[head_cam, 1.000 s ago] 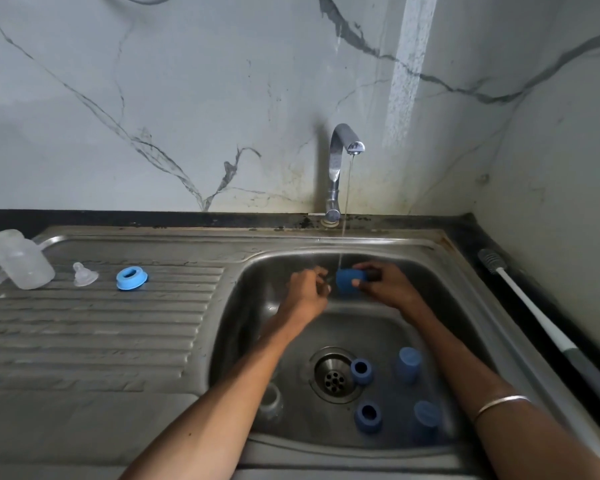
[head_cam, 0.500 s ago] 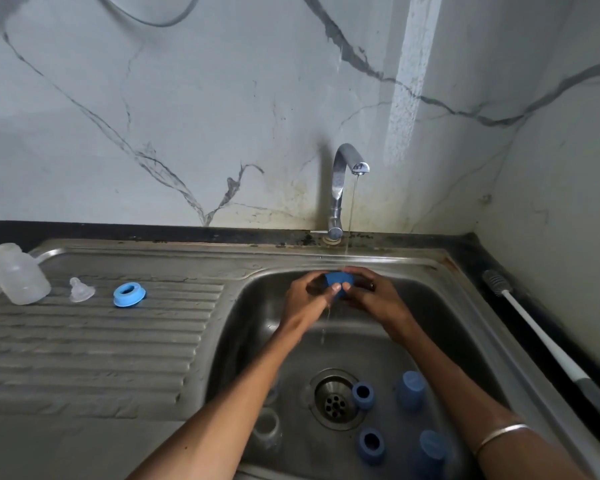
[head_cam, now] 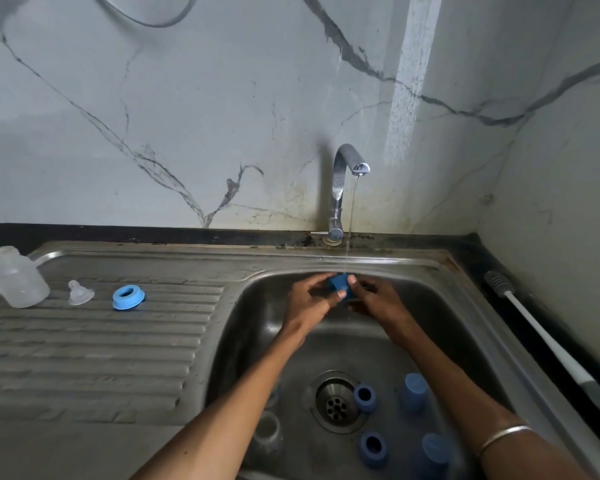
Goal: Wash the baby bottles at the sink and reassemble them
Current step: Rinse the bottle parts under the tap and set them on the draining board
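Blue cap (head_cam: pixel 340 285): small, solid blue plastic, wet, tilted; sits between both hands under the thin stream from the tap (head_cam: pixel 343 174), over the far part of the sink (head_cam: pixel 430 271). Left hand (head_cam: pixel 307 299) grips the cap's left side, fingers curled over the top, thumb beneath. Right hand (head_cam: pixel 378 301) pinches its right side, thumb on top. Both forearms reach forward over the basin.

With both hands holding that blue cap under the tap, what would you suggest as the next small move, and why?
Probably turn the blue cap so the stream from the tap runs inside it: the left hand and right hand grip it right under the water, and more blue pieces wait by the drain.
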Motion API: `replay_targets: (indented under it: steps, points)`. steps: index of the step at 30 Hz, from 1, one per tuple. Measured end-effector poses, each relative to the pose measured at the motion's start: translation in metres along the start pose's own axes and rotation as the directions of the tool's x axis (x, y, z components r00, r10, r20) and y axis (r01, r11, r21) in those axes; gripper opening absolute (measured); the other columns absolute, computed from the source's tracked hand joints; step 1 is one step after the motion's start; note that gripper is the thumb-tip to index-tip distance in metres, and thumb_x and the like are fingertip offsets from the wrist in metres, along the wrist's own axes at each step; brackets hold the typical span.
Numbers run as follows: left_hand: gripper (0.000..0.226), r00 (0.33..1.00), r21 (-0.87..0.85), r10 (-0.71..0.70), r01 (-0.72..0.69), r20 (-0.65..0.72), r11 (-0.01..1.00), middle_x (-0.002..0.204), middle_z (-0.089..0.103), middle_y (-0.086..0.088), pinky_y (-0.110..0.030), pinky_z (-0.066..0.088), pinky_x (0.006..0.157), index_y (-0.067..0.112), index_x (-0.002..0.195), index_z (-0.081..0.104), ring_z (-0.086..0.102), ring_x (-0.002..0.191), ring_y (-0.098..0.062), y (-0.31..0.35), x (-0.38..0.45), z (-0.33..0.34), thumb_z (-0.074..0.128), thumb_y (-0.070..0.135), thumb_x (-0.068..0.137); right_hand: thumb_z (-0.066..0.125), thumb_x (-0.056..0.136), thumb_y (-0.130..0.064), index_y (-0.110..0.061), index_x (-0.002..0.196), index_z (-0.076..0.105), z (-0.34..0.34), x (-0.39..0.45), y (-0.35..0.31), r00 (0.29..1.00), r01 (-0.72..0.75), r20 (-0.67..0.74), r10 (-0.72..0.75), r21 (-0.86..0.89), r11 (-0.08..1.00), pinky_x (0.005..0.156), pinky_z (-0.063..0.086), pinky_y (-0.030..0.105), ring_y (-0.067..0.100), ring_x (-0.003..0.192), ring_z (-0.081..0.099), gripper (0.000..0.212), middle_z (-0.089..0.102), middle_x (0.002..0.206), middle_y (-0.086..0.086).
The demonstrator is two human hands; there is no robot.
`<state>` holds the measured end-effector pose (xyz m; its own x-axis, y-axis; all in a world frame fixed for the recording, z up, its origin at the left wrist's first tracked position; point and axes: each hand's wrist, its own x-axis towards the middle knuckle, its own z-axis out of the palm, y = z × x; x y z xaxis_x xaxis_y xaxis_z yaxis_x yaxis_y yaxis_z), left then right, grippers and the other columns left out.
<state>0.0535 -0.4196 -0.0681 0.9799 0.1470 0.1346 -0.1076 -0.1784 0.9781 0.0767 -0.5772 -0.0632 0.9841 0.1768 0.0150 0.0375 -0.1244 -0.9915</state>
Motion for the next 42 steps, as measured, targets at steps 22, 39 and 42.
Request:
replay_targets:
  steps: [22,39,42]
  points:
    - [0.043,0.993,-0.095,-0.003,-0.008,-0.115,0.995,0.103,0.073,-0.004,-0.013,0.054,0.076,0.009,0.123,0.063,0.071,0.089,-0.004,0.005,0.002,0.007,0.078,0.006,0.084,0.082,0.074,-0.017,-0.015,0.122,0.059,-0.003,0.004,-0.003,0.995,0.093,-0.009,-0.096,-0.192,0.977,0.089,0.056,0.028,0.01,0.102,0.065,0.054,0.066,0.114,-0.001]
    - [0.02,0.985,-0.027,-0.082,0.079,-0.15,0.997,0.098,0.074,-0.003,-0.049,0.056,0.09,0.025,0.094,0.069,0.07,0.095,-0.022,-0.005,0.003,-0.002,0.052,0.031,0.102,0.086,0.069,-0.022,-0.024,0.117,0.061,-0.004,-0.002,-0.003,0.997,0.07,0.009,-0.07,-0.308,0.949,0.078,0.05,0.015,0.003,0.099,0.063,0.054,0.066,0.108,-0.011]
    - [0.019,0.988,-0.011,-0.097,0.097,-0.117,0.995,0.1,0.075,-0.007,-0.048,0.057,0.088,0.026,0.096,0.068,0.071,0.095,-0.024,-0.001,0.002,-0.001,0.051,0.028,0.104,0.085,0.07,-0.027,-0.024,0.116,0.063,-0.004,-0.002,-0.005,0.995,0.088,0.07,-0.069,-0.326,0.941,0.085,0.054,0.024,0.005,0.099,0.065,0.051,0.068,0.109,-0.007]
